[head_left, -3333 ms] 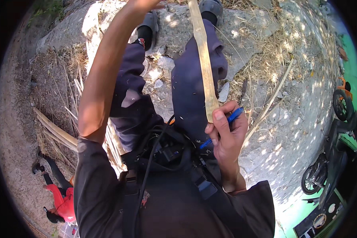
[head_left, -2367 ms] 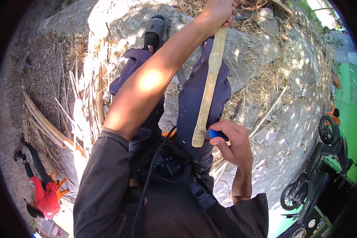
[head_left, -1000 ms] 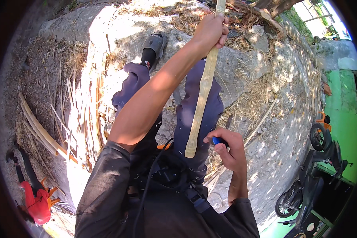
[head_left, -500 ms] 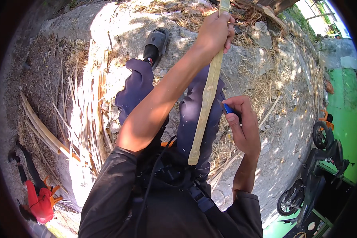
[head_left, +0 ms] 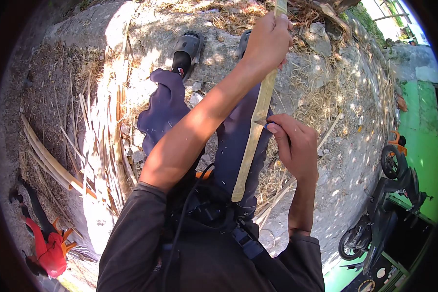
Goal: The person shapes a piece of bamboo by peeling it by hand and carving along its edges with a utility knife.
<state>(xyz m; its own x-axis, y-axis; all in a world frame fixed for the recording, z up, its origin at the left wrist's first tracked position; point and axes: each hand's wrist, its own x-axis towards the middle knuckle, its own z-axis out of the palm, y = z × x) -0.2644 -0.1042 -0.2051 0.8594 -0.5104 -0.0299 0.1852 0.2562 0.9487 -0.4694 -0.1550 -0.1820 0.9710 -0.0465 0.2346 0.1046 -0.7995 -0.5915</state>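
My left hand [head_left: 270,41] is wrapped round the upper part of a long, flat bamboo strip [head_left: 248,160]. The strip slants down over my right thigh, its lower end near my waist. My right hand [head_left: 296,143] pinches a small knife [head_left: 262,122] with a blue handle, mostly covered by the fingers. Its short pointed blade lies against the strip's right edge, around the middle of its length, by a knot-like bump.
Many thin split strips [head_left: 114,141] lie in a sunlit heap on the left, beside longer curved bamboo pieces [head_left: 53,163]. A person in red [head_left: 51,250] sits at far left. Motorcycles [head_left: 382,214] stand by a green wall [head_left: 426,131] on the right.
My right hand has moved the knife left, from beside the strip onto its edge. My left hand still grips the strip, which has shifted slightly. A second shoe now shows beyond my left forearm.
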